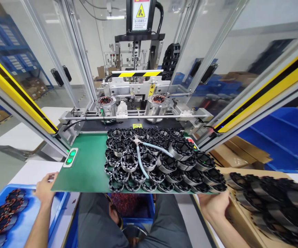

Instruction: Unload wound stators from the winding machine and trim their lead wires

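Left hand (44, 188) at the green worktop's (86, 162) left edge, right hand (214, 204) at its front-right corner; cannot tell either's finger state, partly hidden. Unwound stator cores (167, 168) stacked on top: probably stiff, weighty, best grasped around smooth steel outsides.

I find one head-worn camera, looking forward and down over the wearer's trousered legs (171, 220), green worktop (84, 168) close below, guarded stator machine (135, 83) farther ahead.

I see passing room over the green desk (86, 162) just inward of the left grip (45, 187); stacked stator cores (166, 167) and pliers (139, 158) block space ahead of the right grip (214, 206), a loaded carton (239, 220) beside it.
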Available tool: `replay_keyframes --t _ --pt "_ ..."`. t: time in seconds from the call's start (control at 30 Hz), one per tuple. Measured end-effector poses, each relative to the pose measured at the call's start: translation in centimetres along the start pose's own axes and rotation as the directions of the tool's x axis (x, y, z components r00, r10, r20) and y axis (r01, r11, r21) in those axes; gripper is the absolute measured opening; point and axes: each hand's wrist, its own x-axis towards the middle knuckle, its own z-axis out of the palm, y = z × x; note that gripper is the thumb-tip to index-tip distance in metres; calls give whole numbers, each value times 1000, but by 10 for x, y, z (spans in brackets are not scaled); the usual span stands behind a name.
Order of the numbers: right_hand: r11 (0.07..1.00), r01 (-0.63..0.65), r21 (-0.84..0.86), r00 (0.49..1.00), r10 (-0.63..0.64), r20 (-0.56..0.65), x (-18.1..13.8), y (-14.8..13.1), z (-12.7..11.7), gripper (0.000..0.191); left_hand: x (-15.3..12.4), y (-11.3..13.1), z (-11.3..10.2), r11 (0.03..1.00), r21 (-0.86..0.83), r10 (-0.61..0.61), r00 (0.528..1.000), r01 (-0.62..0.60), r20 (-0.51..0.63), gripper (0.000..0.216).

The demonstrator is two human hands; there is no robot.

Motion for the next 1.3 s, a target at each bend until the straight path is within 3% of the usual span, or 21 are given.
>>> replay_keyframes --t 0.33,0.57,0.9,1.3 --pt "1000 28 15 1000 -28 -14 0 4 0 62 2 0 0 1000 -14 -2 1000 2 -24 44" --pt "999 9 39 999 -7 -37 5 2 3 54 1 3 0 1000 -22 -14 1000 13 -23 41" --pt "999 38 -6 999 -38 -28 -9 -1 11 62 0 4 -2 1000 -22 -11 1000 11 -21 39" --pt "999 33 35 999 -33 9 4 6 -3 53 -2 8 -4 1000 -11 -18 1000 18 2 45"
